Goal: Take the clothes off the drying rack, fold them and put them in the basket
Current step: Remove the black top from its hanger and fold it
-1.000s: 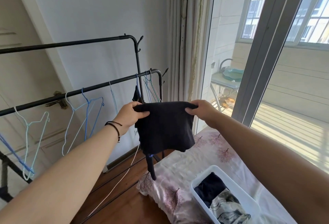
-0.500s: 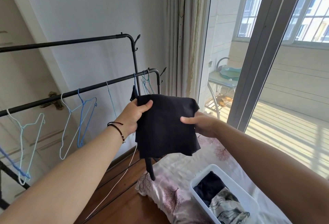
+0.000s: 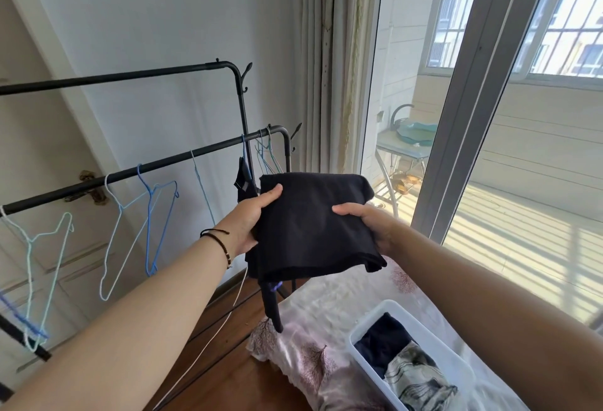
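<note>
Both grips, left hand (image 3: 253, 219) and right hand (image 3: 367, 223), hold one folded black garment (image 3: 313, 228)

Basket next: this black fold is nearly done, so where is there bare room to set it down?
The white basket holds a dark fold and a patterned fold, leaving little bare floor; stacking on top seems likeliest. The floral bedcover lies bare between the basket and the bed's near corner. Both hands hold the black garment.

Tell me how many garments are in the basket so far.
2: a dark navy one at the white basket's far end, a grey patterned one nearer. More may lie hidden beneath.
</note>
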The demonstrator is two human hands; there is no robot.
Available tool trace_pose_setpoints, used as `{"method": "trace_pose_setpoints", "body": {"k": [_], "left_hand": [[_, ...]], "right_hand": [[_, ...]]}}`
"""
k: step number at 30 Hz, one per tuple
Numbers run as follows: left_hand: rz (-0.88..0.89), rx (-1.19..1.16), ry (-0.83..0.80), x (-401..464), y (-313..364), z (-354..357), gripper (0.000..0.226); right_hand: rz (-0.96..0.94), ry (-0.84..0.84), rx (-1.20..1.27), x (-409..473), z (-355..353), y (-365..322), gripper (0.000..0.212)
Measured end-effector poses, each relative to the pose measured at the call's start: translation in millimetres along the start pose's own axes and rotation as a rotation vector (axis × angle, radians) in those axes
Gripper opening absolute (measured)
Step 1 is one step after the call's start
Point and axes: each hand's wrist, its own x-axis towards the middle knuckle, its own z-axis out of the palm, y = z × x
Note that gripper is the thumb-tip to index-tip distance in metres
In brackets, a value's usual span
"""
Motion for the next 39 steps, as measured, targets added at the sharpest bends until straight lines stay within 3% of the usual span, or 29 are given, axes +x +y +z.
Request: {"method": "trace_pose_setpoints", "body": {"k": [9, 14, 17, 20, 23, 26, 30, 36, 39], "left_hand": [[0.024, 0.249, -0.236, 5.5, -13.2, 13.4, 0.038], [0.072, 0.296, -0.154, 18.9, -39.3, 26.8, 0.027], [0.086, 0.289, -0.108, 34.4, -62.9, 45.9, 0.036], [0.093, 0.26, -0.069, 47.9, -82.7, 65.0, 0.05], [0.019, 0.221, -0.128, 67.4, -102.2, 83.6, 0.069], [-0.025, 0.384, -0.193, 84.9, -123.5, 105.0, 0.076], [-0.003, 0.55, -0.216, 108.5, -153.2, 128.5, 0.069], [0.068, 0.503, -0.183, 153.6, -210.9, 149.7, 0.014], [0.107, 0.508, -0.18, 172.9, -237.1, 154.2, 0.005]], "right_hand": [[-0.052, 0.133, 0.031, -1.3, -18.4, 9.8, 0.047], [-0.031, 0.245, 0.079, -5.7, -44.2, 32.8, 0.069], [-0.016, 0.29, 0.129, -12.4, -63.7, 49.5, 0.079], [-0.01, 0.33, 0.213, -20.9, -80.8, 63.6, 0.064], [-0.019, 0.386, 0.254, -29.0, -102.4, 75.8, 0.059], [0.007, 0.422, 0.279, -36.3, -130.1, 90.2, 0.047], [0.024, 0.463, 0.264, -36.5, -168.3, 109.8, 0.054], [0.069, 0.454, 0.31, -22.0, -212.9, 149.7, 0.041], [0.168, 0.419, 0.37, -8.5, -236.3, 182.6, 0.045]]}}
